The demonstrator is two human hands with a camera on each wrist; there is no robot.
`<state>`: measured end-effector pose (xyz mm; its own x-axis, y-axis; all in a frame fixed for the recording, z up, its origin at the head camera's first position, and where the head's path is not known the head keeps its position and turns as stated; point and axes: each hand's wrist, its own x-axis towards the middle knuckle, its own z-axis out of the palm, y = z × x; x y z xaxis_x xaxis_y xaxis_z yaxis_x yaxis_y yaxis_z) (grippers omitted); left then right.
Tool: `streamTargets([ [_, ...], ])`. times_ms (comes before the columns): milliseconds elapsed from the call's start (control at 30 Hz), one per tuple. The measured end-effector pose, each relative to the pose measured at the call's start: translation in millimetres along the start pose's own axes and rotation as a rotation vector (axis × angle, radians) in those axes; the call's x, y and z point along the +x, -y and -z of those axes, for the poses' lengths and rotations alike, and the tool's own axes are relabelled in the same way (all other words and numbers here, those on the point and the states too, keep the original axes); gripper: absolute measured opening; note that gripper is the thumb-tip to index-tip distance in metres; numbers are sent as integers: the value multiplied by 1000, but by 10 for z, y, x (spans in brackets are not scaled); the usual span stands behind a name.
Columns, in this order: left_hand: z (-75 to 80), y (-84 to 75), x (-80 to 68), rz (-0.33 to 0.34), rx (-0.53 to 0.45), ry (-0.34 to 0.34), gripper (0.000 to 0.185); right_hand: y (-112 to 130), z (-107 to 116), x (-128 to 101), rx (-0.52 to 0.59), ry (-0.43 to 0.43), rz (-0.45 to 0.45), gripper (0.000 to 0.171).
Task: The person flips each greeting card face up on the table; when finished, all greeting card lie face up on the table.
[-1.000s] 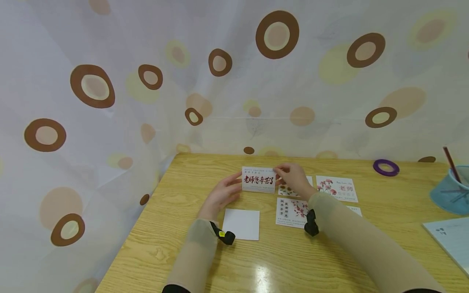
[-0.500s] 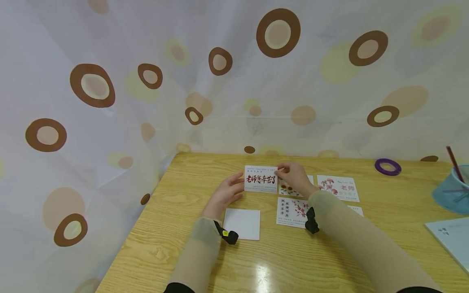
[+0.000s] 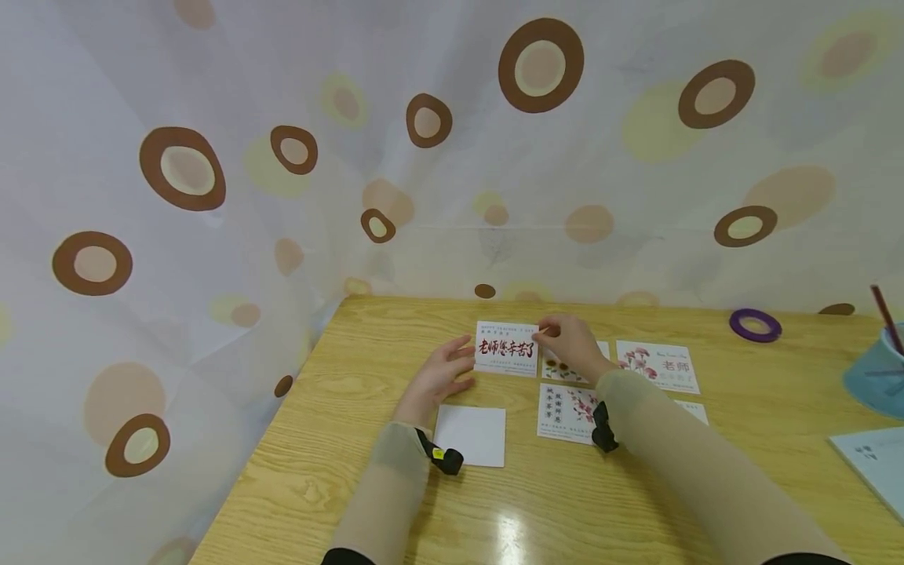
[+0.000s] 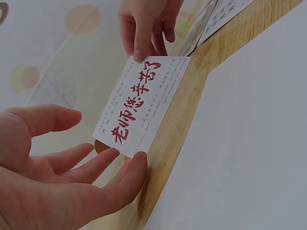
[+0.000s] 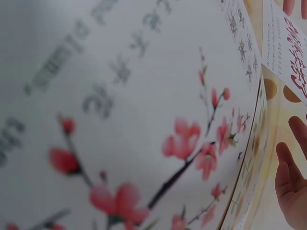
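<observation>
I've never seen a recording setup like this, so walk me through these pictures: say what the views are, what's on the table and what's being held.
No machine here: a person works with two bare hands, wearing three cameras. The wide view comes from the head; the other two come from black cameras strapped on the wrists.

On the wooden table lie printed greeting cards, a blank white card, a purple tape ring and, at the right edge, a blue cup.

The right hand pinches the top corner of the card with red calligraphy. The left hand is open, its fingers at the card's other end; the left wrist view shows this best.

The right wrist view is mostly a blurred close-up of the plum-blossom card.
</observation>
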<state>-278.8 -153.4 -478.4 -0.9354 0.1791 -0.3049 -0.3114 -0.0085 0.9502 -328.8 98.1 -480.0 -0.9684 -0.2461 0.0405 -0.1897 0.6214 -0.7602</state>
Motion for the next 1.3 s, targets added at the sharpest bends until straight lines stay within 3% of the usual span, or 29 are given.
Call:
streamTargets([
  [500, 16, 21, 1, -3, -9, 6, 60, -99, -22, 106, -162, -68, 92, 34],
  [800, 13, 22, -8, 0, 3, 0, 60, -121, -38, 190, -372, -33, 60, 31],
  [1000, 22, 28, 5, -1, 22, 14, 59, -110, -61, 210, -366, -25, 38, 30],
  [1300, 43, 30, 27, -6, 19, 26, 59, -68, -52, 222, -380, -16, 78, 30],
])
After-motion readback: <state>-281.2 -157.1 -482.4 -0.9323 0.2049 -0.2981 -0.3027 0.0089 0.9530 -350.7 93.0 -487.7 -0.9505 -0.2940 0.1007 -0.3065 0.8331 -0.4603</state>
